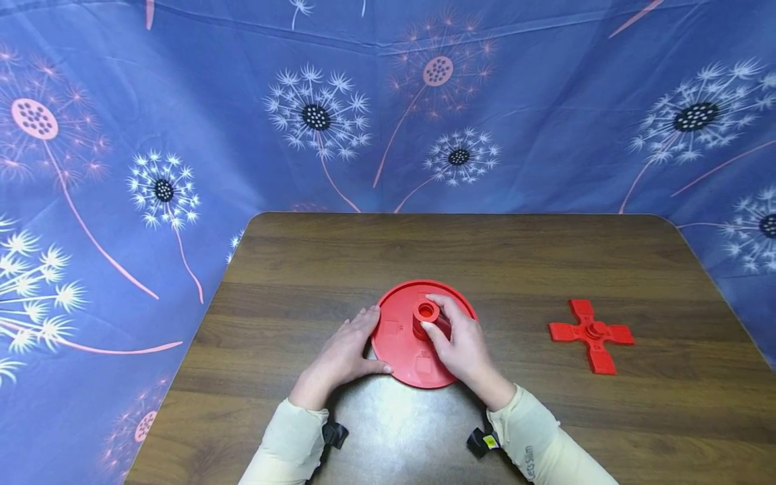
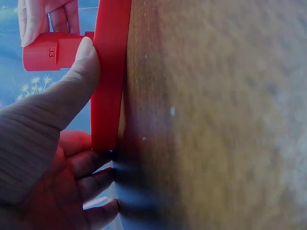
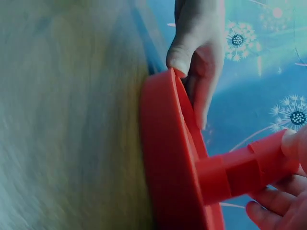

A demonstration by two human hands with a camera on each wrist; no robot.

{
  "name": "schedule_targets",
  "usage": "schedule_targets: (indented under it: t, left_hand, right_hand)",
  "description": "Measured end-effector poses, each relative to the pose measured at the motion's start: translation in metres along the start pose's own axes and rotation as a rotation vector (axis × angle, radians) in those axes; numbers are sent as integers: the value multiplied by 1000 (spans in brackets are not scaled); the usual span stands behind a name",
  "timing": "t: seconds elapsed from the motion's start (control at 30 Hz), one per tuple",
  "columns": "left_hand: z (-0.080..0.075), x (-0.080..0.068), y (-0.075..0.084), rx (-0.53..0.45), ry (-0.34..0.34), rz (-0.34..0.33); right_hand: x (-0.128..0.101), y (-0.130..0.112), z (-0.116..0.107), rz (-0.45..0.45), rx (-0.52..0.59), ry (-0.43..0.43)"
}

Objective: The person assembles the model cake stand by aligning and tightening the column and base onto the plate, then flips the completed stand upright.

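A red round plate with a raised rim (image 1: 394,310) lies on the wooden table. My left hand (image 1: 345,353) grips it at the left edge, the thumb over the rim and the fingers along the outer side. From the plate's middle rises a red hollow cylinder (image 1: 418,325), marked 33 on its side in the left wrist view. Thumb and fingers of my right hand (image 1: 465,342) pinch this cylinder near its upper end. The right wrist view shows the cylinder (image 3: 240,167) standing out from the plate, with a flat recess in its side.
To the right on the table (image 1: 515,256) lies a red cross-shaped piece (image 1: 597,343) with four flat arms and a round knob at its centre. A blue cloth with dandelion prints (image 1: 376,162) hangs behind the table and along its sides.
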State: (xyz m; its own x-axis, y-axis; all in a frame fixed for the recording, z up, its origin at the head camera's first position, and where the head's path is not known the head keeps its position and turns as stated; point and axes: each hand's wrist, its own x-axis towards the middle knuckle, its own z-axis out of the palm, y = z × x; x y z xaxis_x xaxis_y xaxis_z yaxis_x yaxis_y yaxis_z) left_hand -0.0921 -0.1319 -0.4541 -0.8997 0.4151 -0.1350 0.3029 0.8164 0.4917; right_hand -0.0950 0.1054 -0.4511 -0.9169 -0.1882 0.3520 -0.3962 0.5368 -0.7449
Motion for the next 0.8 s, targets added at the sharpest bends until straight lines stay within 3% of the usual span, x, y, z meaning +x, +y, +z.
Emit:
schedule_targets:
  t: [0.27,0.37,0.53,0.8]
  left_hand:
    - [2,0,-1,-19,-6,-8]
    - [3,0,-1,-16,1,0]
    - [5,0,-1,-20,0,1]
    - [2,-1,0,-21,20,18]
  right_hand:
    - [-2,6,-13,-9,103,-83]
    - [-7,10,-25,-26,87,-77]
    - [-22,22,-56,-26,-44,33]
    - [-60,50,-116,108,-288,314]
